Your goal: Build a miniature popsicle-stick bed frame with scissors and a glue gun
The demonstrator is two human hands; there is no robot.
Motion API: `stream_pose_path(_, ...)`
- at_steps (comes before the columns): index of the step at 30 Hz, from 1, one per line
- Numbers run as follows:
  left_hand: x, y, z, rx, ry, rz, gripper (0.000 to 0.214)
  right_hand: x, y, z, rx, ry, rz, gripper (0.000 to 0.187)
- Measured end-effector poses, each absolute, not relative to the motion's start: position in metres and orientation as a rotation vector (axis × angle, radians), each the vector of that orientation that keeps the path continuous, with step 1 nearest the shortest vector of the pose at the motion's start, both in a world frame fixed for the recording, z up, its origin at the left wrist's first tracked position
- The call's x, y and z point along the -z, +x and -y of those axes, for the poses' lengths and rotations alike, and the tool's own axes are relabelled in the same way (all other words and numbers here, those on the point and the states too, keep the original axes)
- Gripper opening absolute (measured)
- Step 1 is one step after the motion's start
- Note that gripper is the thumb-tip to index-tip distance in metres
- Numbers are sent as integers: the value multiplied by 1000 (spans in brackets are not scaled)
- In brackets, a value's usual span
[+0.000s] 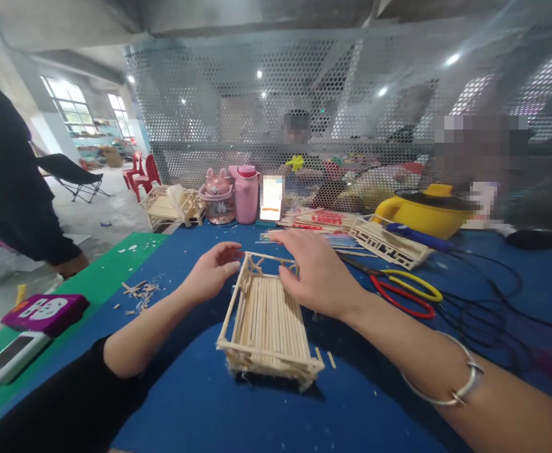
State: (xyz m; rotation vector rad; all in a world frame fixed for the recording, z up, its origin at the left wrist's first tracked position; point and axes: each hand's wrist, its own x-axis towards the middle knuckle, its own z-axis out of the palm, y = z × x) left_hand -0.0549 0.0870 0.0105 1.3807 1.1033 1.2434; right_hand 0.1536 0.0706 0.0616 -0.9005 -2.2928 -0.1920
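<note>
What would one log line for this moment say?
left hand: touching far end of pale wooden-stick frame model | right hand: fingers on far rail | surface: blue table | nearby: red and yellow scissors

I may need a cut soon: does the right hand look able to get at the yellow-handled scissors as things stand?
Probably yes. The right hand rests on the stick frame, and the scissors lie just beside its wrist on bare blue table, nothing between.

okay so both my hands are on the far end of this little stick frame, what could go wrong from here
1. The left hand and right hand both press the thin far rail of the stick frame; squeezing might snap it or pop a joint.
2. The scissors and black cables lie close beside the right forearm; a sideways sweep could snag them.
3. Loose stick scraps could get under the frame and tilt it.
</note>
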Motion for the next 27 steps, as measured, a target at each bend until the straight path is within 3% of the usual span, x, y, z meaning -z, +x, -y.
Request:
stream_pose_path(8,-10,-50,-82,-1136,1247,-873,43,-62,120,-82,-27,-1013,2367,34)
stream_pose_path(17,-4,-50,-84,-1153,1201,-858,46,-67,111,-108,-608,-1213,2307,59)
stream_pose_path(27,-5,-50,-83,-1137,1208,-861,35,-76,103,-116,-685,-1277,2374,72)
